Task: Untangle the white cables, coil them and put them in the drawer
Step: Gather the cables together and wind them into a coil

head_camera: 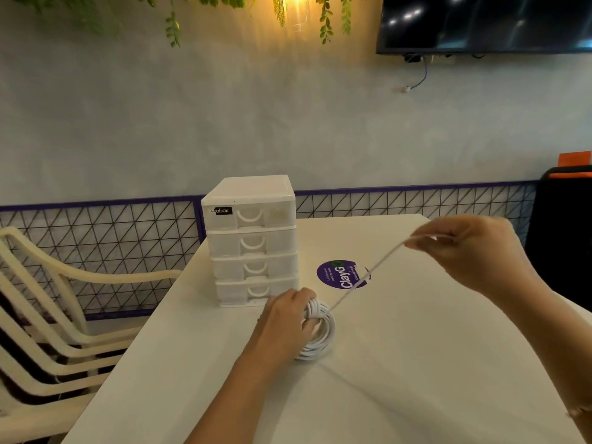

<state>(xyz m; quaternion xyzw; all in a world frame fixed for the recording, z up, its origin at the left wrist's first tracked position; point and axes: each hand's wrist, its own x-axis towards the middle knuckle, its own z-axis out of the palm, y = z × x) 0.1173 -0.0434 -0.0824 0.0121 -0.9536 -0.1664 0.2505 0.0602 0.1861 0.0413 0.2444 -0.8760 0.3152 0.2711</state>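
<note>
drawer unit (251,240) blocks table's (416,363) left.

A white counter (416,363) carries a white four-drawer organizer (251,240) near its far left corner. Just right of the organizer lies a round purple sticker (341,274). In front of the organizer rests a coiled white cable (318,334).

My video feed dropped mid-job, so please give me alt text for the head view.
The left hand grips a coiled white cable on the white table, while the right hand pinches the cable's loose end, stretched taut and raised above the table. A white plastic four-drawer box, drawers closed, stands just behind the coil, beside a round purple sticker.
</note>
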